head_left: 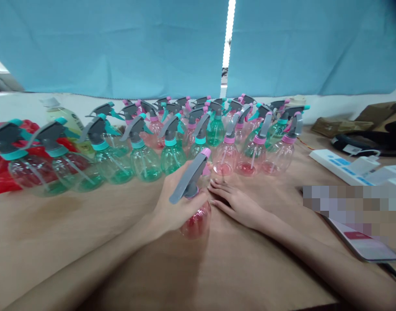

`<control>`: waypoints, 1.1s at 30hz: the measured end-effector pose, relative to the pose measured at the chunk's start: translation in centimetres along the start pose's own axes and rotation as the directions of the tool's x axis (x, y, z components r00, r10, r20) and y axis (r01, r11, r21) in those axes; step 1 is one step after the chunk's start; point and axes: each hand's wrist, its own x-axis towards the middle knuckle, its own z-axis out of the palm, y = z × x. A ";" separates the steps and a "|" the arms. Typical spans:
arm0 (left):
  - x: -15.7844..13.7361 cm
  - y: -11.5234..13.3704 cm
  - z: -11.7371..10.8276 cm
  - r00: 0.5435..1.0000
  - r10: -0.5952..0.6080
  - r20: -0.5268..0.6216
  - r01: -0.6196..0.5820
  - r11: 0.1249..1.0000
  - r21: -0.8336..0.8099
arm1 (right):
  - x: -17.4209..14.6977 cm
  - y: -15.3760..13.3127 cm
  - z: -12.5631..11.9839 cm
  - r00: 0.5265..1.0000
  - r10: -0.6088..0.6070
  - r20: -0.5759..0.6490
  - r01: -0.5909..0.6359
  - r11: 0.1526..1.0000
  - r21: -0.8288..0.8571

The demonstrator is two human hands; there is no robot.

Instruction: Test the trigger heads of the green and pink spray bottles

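My left hand (177, 201) is wrapped around the neck and upper body of a pink spray bottle (196, 222), which has a grey and pink trigger head tilted up to the right. My right hand (235, 203) lies low on the table just right of that bottle, fingers stretched out and fingertips close to its side; whether they touch it I cannot tell. Right behind my hands stand more spray bottles, a green one (174, 157) with a teal collar and a pink one (224, 157) with a pink collar among them.
Several green bottles (115, 166) run along the left, before a red plastic bag (0, 160) and a large pale bottle (66, 119). At right lie a white power strip (337, 166), a phone (368, 246) and black headband-like gear (356, 144). A blue cloth (146, 47) hangs behind.
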 end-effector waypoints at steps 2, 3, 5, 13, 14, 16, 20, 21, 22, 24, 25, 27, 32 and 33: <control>-0.2 -0.3 0.1 1.000 0.002 0.006 -0.002 1.000 -0.009 | 0.0 -0.1 0.0 1.000 0.005 -0.004 -0.005 1.000 0.007; -0.2 -0.5 0.2 1.000 0.006 0.011 -0.006 1.000 -0.015 | 0.0 -0.1 -0.1 1.000 0.006 -0.008 -0.006 1.000 0.014; -0.4 -0.7 0.3 1.000 -0.003 0.002 0.003 1.000 -0.027 | 0.0 -0.3 -0.2 1.000 0.010 -0.018 -0.009 1.000 0.024; -0.4 -0.6 0.5 0.999 -0.034 -0.022 0.033 0.998 -0.053 | -0.1 -1.0 -1.2 1.000 0.012 -0.021 -0.007 0.975 0.222; -0.4 -0.6 0.5 0.999 -0.031 -0.025 0.030 0.999 -0.042 | -0.2 -1.1 -1.3 1.000 0.000 -0.031 0.008 0.968 0.251; -0.4 -0.7 0.4 0.999 -0.024 -0.032 0.023 0.999 -0.022 | -0.3 -1.5 -1.4 0.999 -0.018 -0.050 0.032 0.955 0.293; -0.2 -0.7 0.8 0.998 -0.004 -0.059 0.004 1.000 0.005 | -0.6 -3.1 -1.6 0.998 -0.022 -0.061 0.041 0.942 0.332; -0.1 -0.6 1.0 0.998 0.004 -0.062 -0.003 1.000 0.009 | -0.7 -3.6 -1.7 0.998 -0.017 -0.062 0.037 0.941 0.337; 0.0 -0.4 1.2 0.998 0.011 -0.062 -0.010 1.000 0.010 | -0.9 -4.0 -1.7 0.998 -0.008 -0.063 0.030 0.938 0.345; 0.2 -0.1 1.8 0.998 0.027 -0.064 -0.027 1.000 0.000 | -1.3 -4.7 -1.9 0.997 0.025 -0.076 0.005 0.929 0.369; 0.3 0.2 2.1 0.997 0.036 -0.068 -0.037 0.999 -0.008 | -1.5 -5.0 -2.0 0.995 0.044 -0.085 -0.008 0.923 0.384; 0.6 0.7 3.0 0.997 0.047 -0.066 -0.049 0.998 -0.026 | -2.1 -5.4 -2.3 0.990 0.088 -0.109 -0.035 0.909 0.415; 1.1 2.0 5.9 0.998 0.051 -0.029 -0.053 0.995 -0.087 | -3.5 -5.6 -3.7 0.970 0.155 -0.187 -0.050 0.880 0.472; 1.2 2.3 6.5 0.998 0.054 -0.022 -0.056 0.994 -0.097 | -3.8 -5.5 -4.0 0.965 0.163 -0.204 -0.051 0.883 0.466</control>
